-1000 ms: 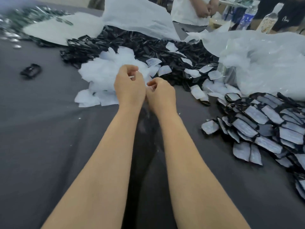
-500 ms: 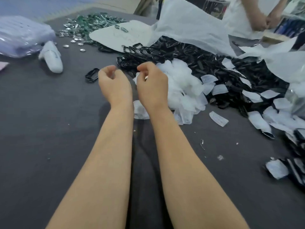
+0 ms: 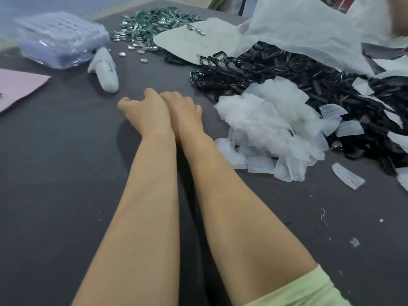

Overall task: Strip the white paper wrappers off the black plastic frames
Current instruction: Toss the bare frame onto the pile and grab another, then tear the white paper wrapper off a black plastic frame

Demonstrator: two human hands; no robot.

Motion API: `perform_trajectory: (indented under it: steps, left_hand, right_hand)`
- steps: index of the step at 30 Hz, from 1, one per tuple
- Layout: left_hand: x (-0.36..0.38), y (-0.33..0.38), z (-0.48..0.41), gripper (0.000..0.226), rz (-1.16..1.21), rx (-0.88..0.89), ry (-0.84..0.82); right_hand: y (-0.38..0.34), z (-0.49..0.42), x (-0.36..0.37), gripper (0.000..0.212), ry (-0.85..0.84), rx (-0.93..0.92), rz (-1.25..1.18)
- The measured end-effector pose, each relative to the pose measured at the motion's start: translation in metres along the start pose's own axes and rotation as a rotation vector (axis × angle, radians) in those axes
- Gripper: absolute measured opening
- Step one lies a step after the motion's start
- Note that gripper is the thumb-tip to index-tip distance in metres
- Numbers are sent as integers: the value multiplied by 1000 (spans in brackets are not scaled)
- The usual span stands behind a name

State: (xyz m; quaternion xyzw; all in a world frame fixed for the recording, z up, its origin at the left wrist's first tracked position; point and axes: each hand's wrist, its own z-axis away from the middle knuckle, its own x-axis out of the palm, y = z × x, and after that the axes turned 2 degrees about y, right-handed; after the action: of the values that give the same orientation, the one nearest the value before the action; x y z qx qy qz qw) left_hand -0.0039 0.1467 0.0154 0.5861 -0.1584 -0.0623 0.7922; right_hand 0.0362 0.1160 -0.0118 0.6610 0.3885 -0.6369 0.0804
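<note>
The person's two hands are pressed side by side over the dark table (image 3: 55, 173), backs up and touching along their edges. The left hand (image 3: 144, 112) has its thumb sticking out to the side, and the right hand (image 3: 184, 110) has its fingers bent down and away. From here I cannot tell whether either hand holds anything, since the fingertips are hidden behind the knuckles. A pale green sleeve (image 3: 309, 290) shows at the right elbow.

The black frames (image 3: 276, 71) lie in a wide, tangled pile beyond and to the right of the hands, well apart from them. In front of that pile, resting against its near edge, is a heap of white wrappers (image 3: 265, 124), crumpled and translucent. More wrappers lie scattered over the frames on the far right, and a single wrapper (image 3: 347, 178) lies alone on the table near the heap.

A big white plastic sheet (image 3: 309, 29) drapes over the back of the frame pile. A flat white card (image 3: 198, 40) lies beside it, with a spread of small green and silver parts (image 3: 154, 21) behind. To the left sit a white handheld gadget (image 3: 106, 69), a package in clear wrap (image 3: 59, 40) and a pink sheet (image 3: 17, 87) at the table's edge.
</note>
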Motion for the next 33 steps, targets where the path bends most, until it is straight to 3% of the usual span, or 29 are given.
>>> perform_trajectory:
  steps: [3,6,9,13,16,19,23,27,30,33]
  left_hand:
    - [1,1,1,46,-74,-58,-96]
    - [3,7,16,9,-67,-64,-187]
    - [14,11,36,22,-57,-1,-313]
    - [32,13,64,30,-15,55,-433]
    - [47,1,94,22,63,24,-565]
    - [62,-17,130,18,12,41,-656]
    - [74,-41,170,11,-70,57,-746]
    - [79,-59,190,7,-99,29,-765]
    - [80,-67,195,10,-88,-13,-780]
    - [79,-74,195,14,-86,-16,-776]
  right_hand:
    - [2,9,-4,22,106,-17,15]
    - [4,17,-20,22,238,82,-215]
    - [8,26,-47,16,338,62,-258]
    - [31,56,-95,20,319,33,-467]
    - [67,91,-124,26,495,215,-633]
    - [116,125,-136,28,662,500,-316]
    - [169,162,-138,34,388,738,-21]
    - [178,167,-125,35,164,705,142]
    - [179,162,-121,34,187,708,138]
    - [180,160,-124,32,369,764,14]
